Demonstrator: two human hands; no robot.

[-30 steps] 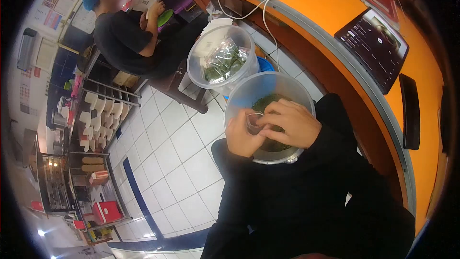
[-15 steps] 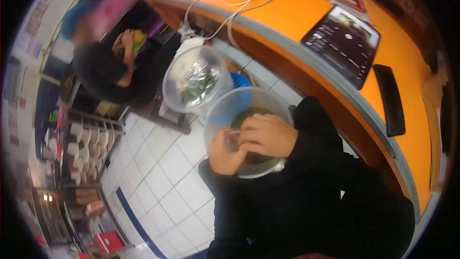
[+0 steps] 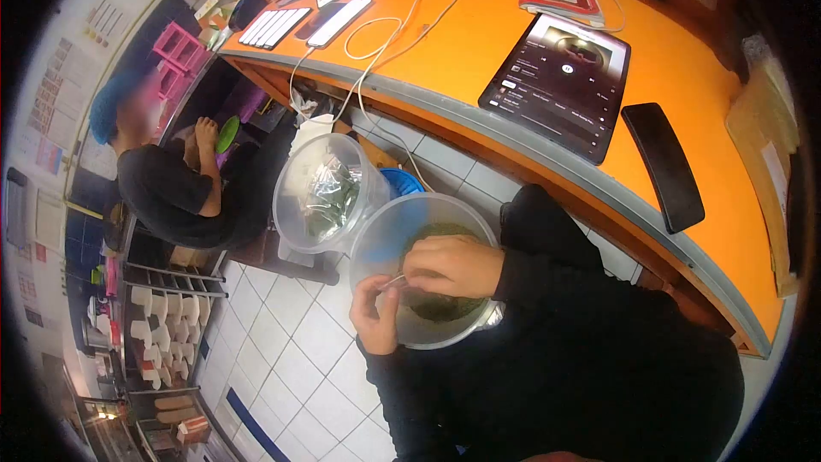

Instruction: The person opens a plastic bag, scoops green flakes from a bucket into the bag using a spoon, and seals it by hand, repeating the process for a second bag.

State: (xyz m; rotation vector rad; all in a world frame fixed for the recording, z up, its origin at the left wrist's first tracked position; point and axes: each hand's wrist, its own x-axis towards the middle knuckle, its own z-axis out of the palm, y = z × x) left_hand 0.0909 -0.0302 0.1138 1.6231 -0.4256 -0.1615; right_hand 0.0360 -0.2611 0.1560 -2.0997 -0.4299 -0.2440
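Right over the near clear tub [image 3: 372, 244], both hands meet at a small strip of clear plastic [image 3: 395, 281], which lies above the tub's eight o'clock side; its full shape is hidden by the fingers. The left hand [image 3: 376, 312] pinches it between thumb and fingers, while the right hand [image 3: 453, 265] is curled, fingertips pressed together at the strip's other end, its thumb hidden. Finely cut greens [image 3: 445, 306] lie in the tub below. Reading the view as a clock centred on that tub, a second clear tub [image 3: 291, 197] stands close by at ten o'clock, with clear bags of green leaves [image 3: 333, 197] inside, and a blue container [image 3: 402, 180] sits at twelve. A tablet [image 3: 560, 85] lies at one o'clock on the orange counter [image 3: 462, 68], and a dark slab [image 3: 664, 167] at two. Farther off at ten, a person in a blue head cover [image 3: 171, 188] has their hands near a green disc [image 3: 227, 134].
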